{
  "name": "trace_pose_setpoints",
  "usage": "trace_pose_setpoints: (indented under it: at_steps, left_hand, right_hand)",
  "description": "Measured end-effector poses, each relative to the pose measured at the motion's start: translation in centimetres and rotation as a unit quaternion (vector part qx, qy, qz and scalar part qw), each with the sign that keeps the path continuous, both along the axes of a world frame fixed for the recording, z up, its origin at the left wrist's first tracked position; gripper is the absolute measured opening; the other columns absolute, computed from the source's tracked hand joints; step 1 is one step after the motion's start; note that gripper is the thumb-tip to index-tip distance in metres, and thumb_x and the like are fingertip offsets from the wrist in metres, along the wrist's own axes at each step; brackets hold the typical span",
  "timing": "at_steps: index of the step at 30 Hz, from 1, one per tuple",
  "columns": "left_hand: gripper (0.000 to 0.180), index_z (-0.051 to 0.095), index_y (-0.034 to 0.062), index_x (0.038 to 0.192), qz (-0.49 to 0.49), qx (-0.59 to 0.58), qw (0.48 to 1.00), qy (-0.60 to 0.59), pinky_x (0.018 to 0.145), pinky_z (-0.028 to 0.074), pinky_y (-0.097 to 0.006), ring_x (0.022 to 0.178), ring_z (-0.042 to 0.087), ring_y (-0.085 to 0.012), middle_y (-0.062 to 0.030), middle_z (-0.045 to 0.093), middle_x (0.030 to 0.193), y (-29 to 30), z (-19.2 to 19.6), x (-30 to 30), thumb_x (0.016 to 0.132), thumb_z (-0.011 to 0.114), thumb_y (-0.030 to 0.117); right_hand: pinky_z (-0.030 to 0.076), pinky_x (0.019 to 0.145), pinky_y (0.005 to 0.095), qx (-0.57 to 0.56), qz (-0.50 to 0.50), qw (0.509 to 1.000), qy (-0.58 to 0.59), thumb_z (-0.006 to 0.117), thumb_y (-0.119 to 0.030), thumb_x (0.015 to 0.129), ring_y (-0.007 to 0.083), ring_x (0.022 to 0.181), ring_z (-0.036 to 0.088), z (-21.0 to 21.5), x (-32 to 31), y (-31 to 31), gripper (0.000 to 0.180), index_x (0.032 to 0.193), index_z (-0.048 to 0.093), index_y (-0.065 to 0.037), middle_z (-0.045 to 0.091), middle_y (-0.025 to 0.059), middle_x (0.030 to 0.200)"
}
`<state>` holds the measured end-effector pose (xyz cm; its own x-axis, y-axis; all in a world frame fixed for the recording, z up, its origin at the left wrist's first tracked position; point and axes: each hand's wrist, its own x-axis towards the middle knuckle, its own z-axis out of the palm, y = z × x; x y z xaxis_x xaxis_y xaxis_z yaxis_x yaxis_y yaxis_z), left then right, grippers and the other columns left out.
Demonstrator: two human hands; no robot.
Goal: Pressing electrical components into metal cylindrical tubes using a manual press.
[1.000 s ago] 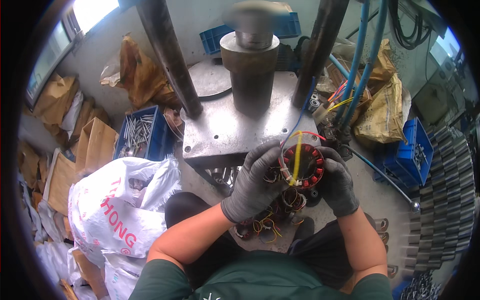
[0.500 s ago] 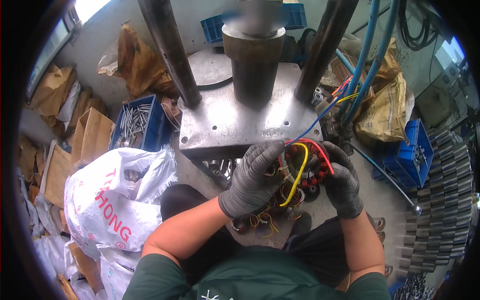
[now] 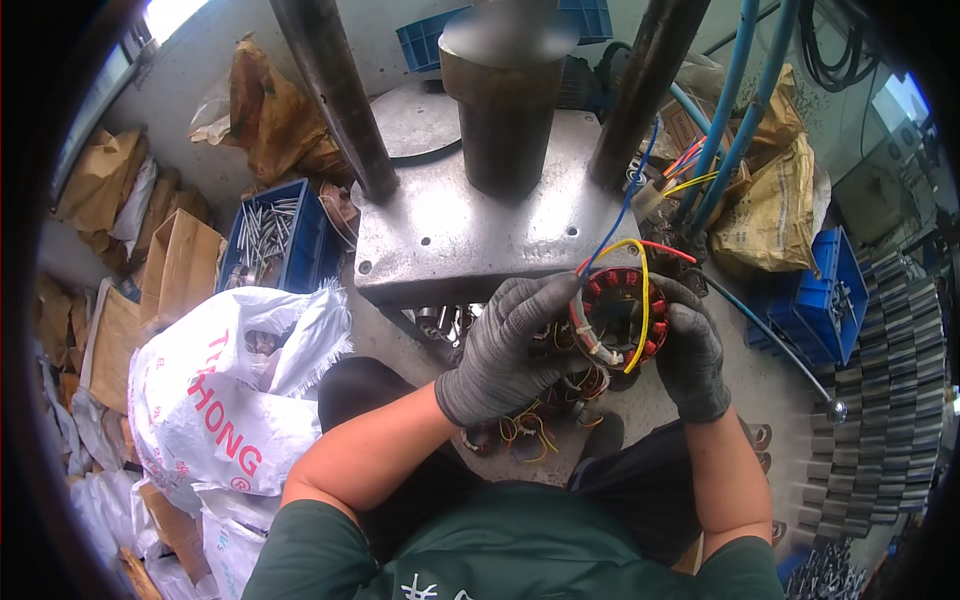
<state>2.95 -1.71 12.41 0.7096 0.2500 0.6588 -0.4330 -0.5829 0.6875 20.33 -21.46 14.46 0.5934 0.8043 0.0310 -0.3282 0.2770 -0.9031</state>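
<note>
Between my two grey-gloved hands is a motor stator (image 3: pixel 584 328), a ring with red windings and an open centre. Blue, yellow and red lead wires stick out of it; the yellow one loops across its opening. My left hand (image 3: pixel 515 345) grips the ring's left side, fingers along the outer edge. On the opposite side my right hand (image 3: pixel 692 345) is closed round the rim, its thumb at the front. The stator is held up in front of the press's steel plate (image 3: pixel 490 235). Below it, more wound stators (image 3: pixel 530 425) with loose wires lie on the floor between my legs.
A thick press ram (image 3: pixel 505 120) stands above the plate between two steel columns. Blue crates of metal parts (image 3: pixel 330 250) sit left and right. A white woven sack (image 3: pixel 210 400) lies at left. Stacked metal pieces (image 3: pixel 875 420) and a ball-ended lever (image 3: pixel 837 410) are at right.
The stator has been turned so its round opening faces me more. Its yellow and red wires have swung upward, and the blue wire stands more upright. Both hands still hold it.
</note>
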Motion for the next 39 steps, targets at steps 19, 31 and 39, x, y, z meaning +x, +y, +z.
trace_pose_setpoints:
  at_steps: [19,31,39]
  left_hand:
    - [0.041,0.057,0.0012,0.146,-0.050,-0.352,0.934,0.044,0.113,0.047,-0.035,0.129,0.061,-0.0194,-0.0113,0.062,0.142,-0.5,-0.5,1.2,0.105,0.063,0.006]
    - [0.023,0.073,0.0072,0.125,-0.049,-0.119,0.991,0.039,0.096,0.054,-0.035,0.110,0.065,-0.0206,-0.0104,0.064,0.125,0.7,-0.3,1.2,0.105,0.060,0.006]
    - [0.036,0.074,0.0101,0.121,-0.045,0.029,0.996,0.071,0.097,0.055,-0.040,0.113,0.066,-0.0308,-0.0146,0.064,0.127,1.4,0.8,1.4,0.091,0.063,-0.005]
  right_hand:
    - [0.056,0.108,0.0452,0.019,0.019,0.991,0.132,0.066,-0.023,0.098,0.0280,0.131,0.062,-0.7,-3.7,3.6,0.059,0.153,0.048,-0.009,0.062,0.0130,0.143]
    - [0.050,0.113,0.0393,0.030,0.069,0.988,0.134,0.067,-0.038,0.099,0.0240,0.125,0.065,-1.7,-2.8,3.2,0.063,0.148,0.053,-0.002,0.066,0.0141,0.138]
    - [0.048,0.114,0.0399,0.016,0.081,0.990,0.113,0.077,-0.035,0.095,0.0224,0.128,0.062,-2.6,-3.5,3.2,0.067,0.150,0.052,-0.004,0.063,0.0094,0.140]
